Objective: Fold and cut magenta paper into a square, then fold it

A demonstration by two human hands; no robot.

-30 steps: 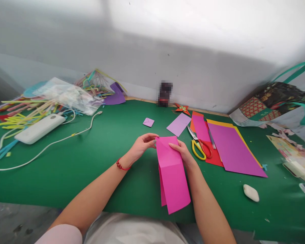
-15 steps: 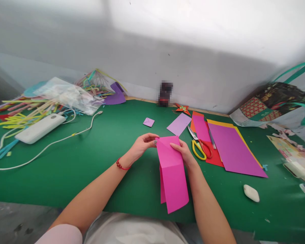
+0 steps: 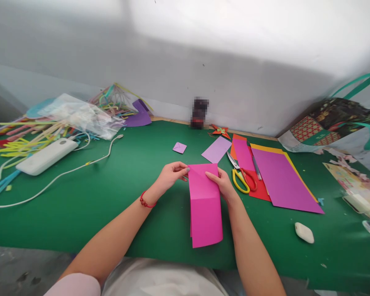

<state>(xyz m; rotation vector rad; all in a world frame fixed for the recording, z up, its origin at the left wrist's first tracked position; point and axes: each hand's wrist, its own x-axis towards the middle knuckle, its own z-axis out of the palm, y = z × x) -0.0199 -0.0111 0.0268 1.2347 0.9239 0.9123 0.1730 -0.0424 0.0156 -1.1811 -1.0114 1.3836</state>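
A sheet of bright pink paper [image 3: 206,213], folded lengthwise with a crease across its upper part, is held up over the table in front of me. My left hand [image 3: 173,174] pinches its upper left corner between thumb and fingers. On the right edge, my right hand [image 3: 222,183] grips the sheet, thumb lying on the front and fingers behind, mostly hidden. Beyond the sheet lie a small folded lilac paper [image 3: 179,148] and a flat lilac rectangle of paper [image 3: 216,149]. Scissors [image 3: 241,180] with yellow and red handles rest right of my right hand.
Purple paper [image 3: 285,179] over yellow sheets lies at right, beside a pen [image 3: 257,167]. A white case [image 3: 304,232] sits nearer. At left are a white power bank [image 3: 47,156], its cable [image 3: 61,175] and a heap of paper strips [image 3: 33,127]. A bag [image 3: 323,127] leans at back right.
The lower end of the pink paper has swung left and up, and its two layers lie closer together. Both hands keep their hold with little movement.
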